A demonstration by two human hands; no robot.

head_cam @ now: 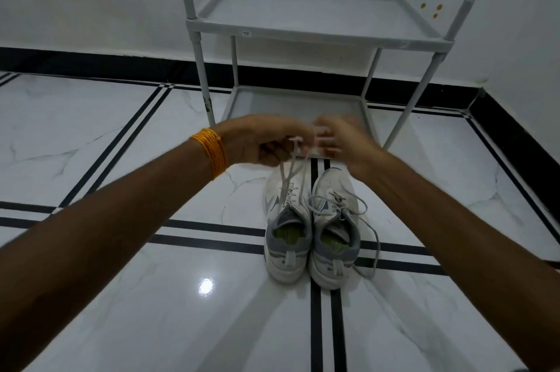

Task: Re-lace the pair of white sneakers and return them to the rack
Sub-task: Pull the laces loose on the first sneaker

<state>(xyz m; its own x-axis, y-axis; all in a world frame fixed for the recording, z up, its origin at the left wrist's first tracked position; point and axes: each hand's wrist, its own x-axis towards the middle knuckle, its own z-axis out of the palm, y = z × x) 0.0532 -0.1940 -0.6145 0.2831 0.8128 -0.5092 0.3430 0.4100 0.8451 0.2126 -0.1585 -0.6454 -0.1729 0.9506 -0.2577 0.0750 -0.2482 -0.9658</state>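
The left hand is closed on the lace ends of the left sneaker, which are drawn up taut from its eyelets. The right hand is held close beside it; through blur it cannot be told whether anything is gripped. Below the hands, both sneakers are stood side by side on the floor. The right sneaker is laced but left untied, its lace trailing loose. Beyond the hands, the rack is seen with no shoes on its shelves. Tying and returning are judged outstanding.
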